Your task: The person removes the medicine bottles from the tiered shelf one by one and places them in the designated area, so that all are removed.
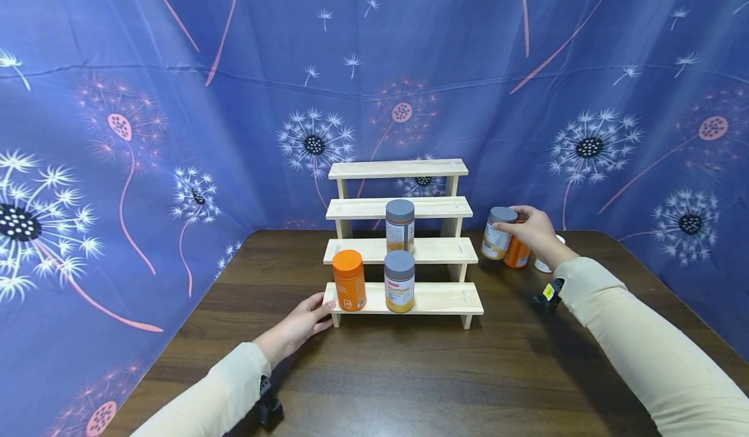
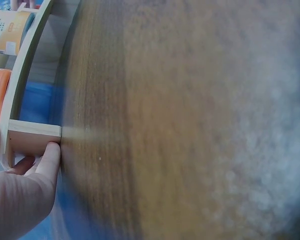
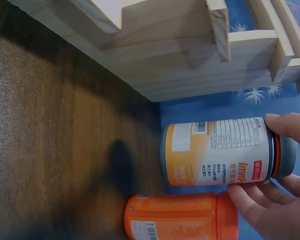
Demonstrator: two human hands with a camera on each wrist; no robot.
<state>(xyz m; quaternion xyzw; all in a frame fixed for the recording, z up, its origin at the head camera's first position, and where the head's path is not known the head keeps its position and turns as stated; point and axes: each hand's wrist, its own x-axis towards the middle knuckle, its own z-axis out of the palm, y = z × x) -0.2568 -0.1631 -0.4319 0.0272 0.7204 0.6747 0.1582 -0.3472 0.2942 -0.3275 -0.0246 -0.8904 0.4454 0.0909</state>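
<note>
At the left end of the lowest step of a pale wooden stepped shelf (image 1: 439, 298), my left hand (image 1: 300, 326) grips the board and its end support. In the left wrist view its fingers (image 2: 51, 160) press on that support (image 2: 35, 129). My right hand (image 1: 535, 232) holds a grey-lidded supplement jar (image 1: 495, 237) right of the shelf, fingers around its lid end. The right wrist view shows the jar's white and orange label (image 3: 215, 152). Beside it stands an orange jar (image 1: 517, 253), partly hidden by the hand.
The lowest step bears an orange jar (image 1: 349, 286) and a grey-lidded jar (image 1: 400, 286). Another grey-lidded jar (image 1: 400, 229) stands on the second step. A white container (image 1: 543, 266) is partly covered by my right wrist. Behind the brown table (image 1: 374, 372) hangs a blue dandelion-print cloth (image 1: 246, 125).
</note>
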